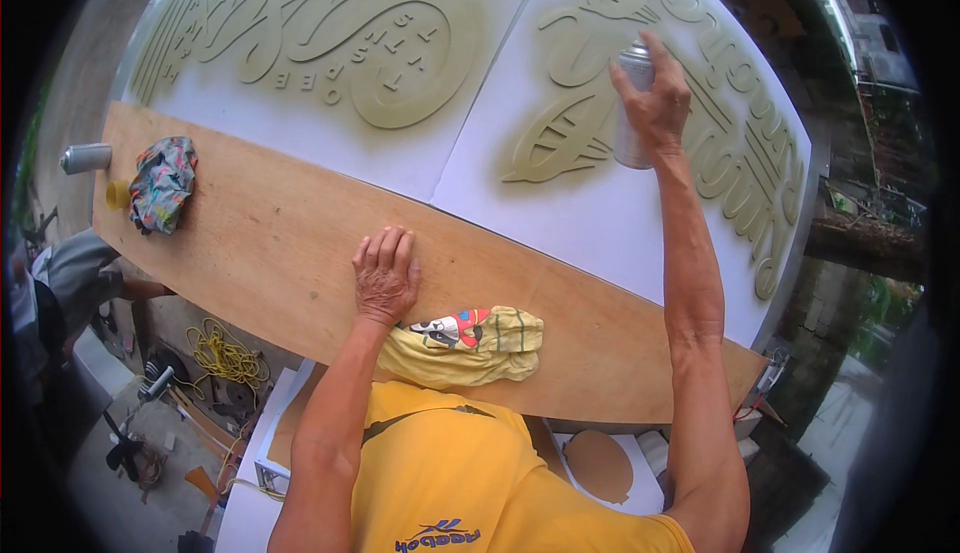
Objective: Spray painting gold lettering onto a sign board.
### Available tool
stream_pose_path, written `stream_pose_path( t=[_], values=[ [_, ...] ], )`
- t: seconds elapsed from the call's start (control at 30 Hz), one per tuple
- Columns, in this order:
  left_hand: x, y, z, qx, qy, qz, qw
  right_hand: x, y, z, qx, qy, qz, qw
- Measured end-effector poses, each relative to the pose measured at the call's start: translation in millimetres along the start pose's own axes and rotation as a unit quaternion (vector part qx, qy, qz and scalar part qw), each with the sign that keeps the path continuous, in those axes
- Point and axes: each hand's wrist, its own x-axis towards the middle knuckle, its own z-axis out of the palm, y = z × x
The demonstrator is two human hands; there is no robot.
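Panels (570, 233), white and set side by side, fill the far side; raised letters and leaf shapes (400, 111) on them are coated olive-gold, with a hazy stain around their edges. The dark round rim of the view cuts off their far ends. Nearer is a brown wooden surface (270, 243). The person's yellow shirt (450, 473) covers part of its near edge. Another person (75, 273), at left, is mostly lost in shadow. A crumpled yellow cloth (460, 363) lies by the left forearm; a grey patterned cloth (163, 183) sits bunched at the left end. The right hand (658, 103) has its grip closed around a spray can (630, 143) above the right panel; a finger hides the nozzle. The left hand (388, 278) rests palm down, its grip flat and holding nothing. A silver can (86, 158), standing or lying I cannot tell, is near a small yellow cup (117, 194). Neither container's contents show.
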Motion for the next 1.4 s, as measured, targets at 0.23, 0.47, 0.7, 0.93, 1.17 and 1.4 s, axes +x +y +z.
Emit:
stream_pose_path(
  t=[0.23,0.47,0.7,0.93,1.17,1.4],
  values=[
    [0,-1,2,0.0,0.0,-0.004,1.0,7,-24,15,0.013,-0.042,-0.015,0.999],
    [0,-1,1,0.002,0.003,-0.002,1.0,-5,-41,13,0.042,-0.087,-0.014,0.995],
    [1,0,0,-0.007,0.003,0.001,1.0,-2,-14,2,0.021,-0.035,-0.011,0.999],
    [2,0,-1,-0.004,-0.001,0.004,1.0,-9,-13,-38,0.141,0.057,0.046,0.987],
    [2,3,-5,-0.01,0.002,0.006,1.0,-59,-23,-143,0.674,0.263,0.31,0.617],
    [7,4,-2,0.0,0.024,0.011,1.0,-105,-70,-161,0.648,0.287,0.422,0.566]
  ],
)
